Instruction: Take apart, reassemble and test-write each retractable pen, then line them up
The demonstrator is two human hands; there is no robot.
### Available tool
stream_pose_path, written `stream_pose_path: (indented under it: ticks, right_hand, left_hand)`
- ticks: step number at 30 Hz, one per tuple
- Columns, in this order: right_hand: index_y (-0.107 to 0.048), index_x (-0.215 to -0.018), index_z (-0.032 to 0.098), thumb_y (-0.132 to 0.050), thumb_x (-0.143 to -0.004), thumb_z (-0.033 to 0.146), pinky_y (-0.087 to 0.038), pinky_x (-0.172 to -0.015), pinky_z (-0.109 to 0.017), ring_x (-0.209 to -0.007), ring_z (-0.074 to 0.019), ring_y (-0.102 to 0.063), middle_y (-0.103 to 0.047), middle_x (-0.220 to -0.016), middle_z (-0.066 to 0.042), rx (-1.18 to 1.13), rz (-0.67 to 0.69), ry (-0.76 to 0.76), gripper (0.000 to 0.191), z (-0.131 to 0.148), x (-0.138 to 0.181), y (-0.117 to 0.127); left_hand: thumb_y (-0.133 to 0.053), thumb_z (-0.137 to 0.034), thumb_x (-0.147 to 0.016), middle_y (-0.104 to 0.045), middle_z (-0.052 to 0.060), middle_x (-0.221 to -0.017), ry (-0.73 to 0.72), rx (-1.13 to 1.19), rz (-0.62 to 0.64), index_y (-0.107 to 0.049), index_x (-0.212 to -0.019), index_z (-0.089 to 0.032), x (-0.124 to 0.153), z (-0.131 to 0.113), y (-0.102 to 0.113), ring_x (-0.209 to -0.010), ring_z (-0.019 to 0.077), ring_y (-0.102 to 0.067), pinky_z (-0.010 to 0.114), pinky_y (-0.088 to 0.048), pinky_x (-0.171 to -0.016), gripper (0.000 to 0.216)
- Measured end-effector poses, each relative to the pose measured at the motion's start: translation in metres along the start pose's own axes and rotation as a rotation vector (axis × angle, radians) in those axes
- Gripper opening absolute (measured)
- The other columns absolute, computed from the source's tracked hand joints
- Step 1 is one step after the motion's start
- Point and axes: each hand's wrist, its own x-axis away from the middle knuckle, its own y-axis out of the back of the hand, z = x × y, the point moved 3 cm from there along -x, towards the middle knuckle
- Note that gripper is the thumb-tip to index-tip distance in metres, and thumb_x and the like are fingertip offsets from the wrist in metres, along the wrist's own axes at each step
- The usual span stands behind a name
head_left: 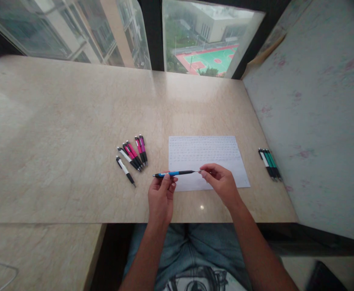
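I hold a blue and black pen point(174, 173) level over the near edge of the marble table point(74, 121). My left hand point(161, 197) pinches the pen's blue barrel between thumb and fingers. My right hand point(220, 182) is closed in a pinch at the pen's right tip, over the lower part of a white sheet of paper point(205, 155) covered in faint handwriting. Whether a separate small part sits in those fingers is too small to tell.
Several pink and white pens point(133, 155) lie fanned out left of the sheet. A few green and white pens point(270, 163) lie at the table's right edge by a pale wall point(316, 121). Windows point(207, 40) run along the far side.
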Motion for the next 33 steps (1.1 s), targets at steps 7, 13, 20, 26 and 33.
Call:
stream_pose_path:
  ticks: [7, 13, 20, 26, 33]
  right_hand:
    - [-0.072, -0.090, 0.021, -0.069, -0.082, 0.037, -0.057, -0.069, -0.032, -0.077, -0.0182, -0.068, -0.073, -0.085, -0.005, -0.012, -0.025, 0.020, 0.017, 0.006, 0.008, -0.001]
    - [-0.072, -0.091, 0.021, -0.066, -0.084, 0.034, -0.057, -0.069, -0.031, -0.078, -0.0187, -0.068, -0.073, -0.087, -0.005, 0.046, 0.000, 0.060, 0.016, 0.006, 0.009, -0.004]
    - [-0.071, -0.091, 0.022, -0.067, -0.084, 0.035, -0.058, -0.070, -0.032, -0.080, -0.0196, -0.068, -0.073, -0.088, -0.006, 0.033, -0.010, 0.052, 0.016, 0.006, 0.010, -0.004]
    - [-0.071, -0.090, 0.022, -0.065, -0.085, 0.032, -0.056, -0.069, -0.031, -0.080, -0.0189, -0.067, -0.072, -0.087, -0.005, 0.079, -0.008, 0.087, 0.013, 0.010, 0.010, -0.004]
    - [-0.070, -0.090, 0.022, -0.063, -0.086, 0.031, -0.056, -0.070, -0.031, -0.081, -0.0192, -0.067, -0.072, -0.088, -0.005, 0.112, 0.006, 0.123, 0.012, 0.014, 0.011, -0.003]
  left_hand:
    - [-0.085, -0.029, -0.067, -0.072, 0.001, -0.078, 0.001, -0.007, 0.004, -0.069, -0.087, -0.015, 0.004, 0.001, -0.004, -0.068, 0.0082, -0.066, 0.016, -0.050, -0.062, 0.030]
    - [-0.084, -0.029, -0.068, -0.072, 0.001, -0.080, 0.008, -0.016, 0.020, -0.068, -0.089, -0.015, 0.008, 0.004, -0.006, -0.069, 0.0083, -0.067, 0.017, -0.050, -0.065, 0.029]
    - [-0.083, -0.028, -0.069, -0.072, 0.001, -0.080, 0.011, -0.031, 0.013, -0.068, -0.089, -0.016, 0.006, 0.006, -0.004, -0.069, 0.0090, -0.067, 0.018, -0.050, -0.065, 0.028]
    - [-0.084, -0.029, -0.068, -0.072, 0.001, -0.080, 0.006, -0.036, 0.015, -0.069, -0.090, -0.015, 0.007, 0.008, -0.005, -0.070, 0.0089, -0.067, 0.018, -0.050, -0.066, 0.030]
    - [-0.084, -0.030, -0.068, -0.071, 0.001, -0.079, -0.031, -0.059, 0.019, -0.070, -0.088, -0.016, 0.009, 0.006, -0.007, -0.069, 0.0096, -0.067, 0.020, -0.050, -0.069, 0.028]
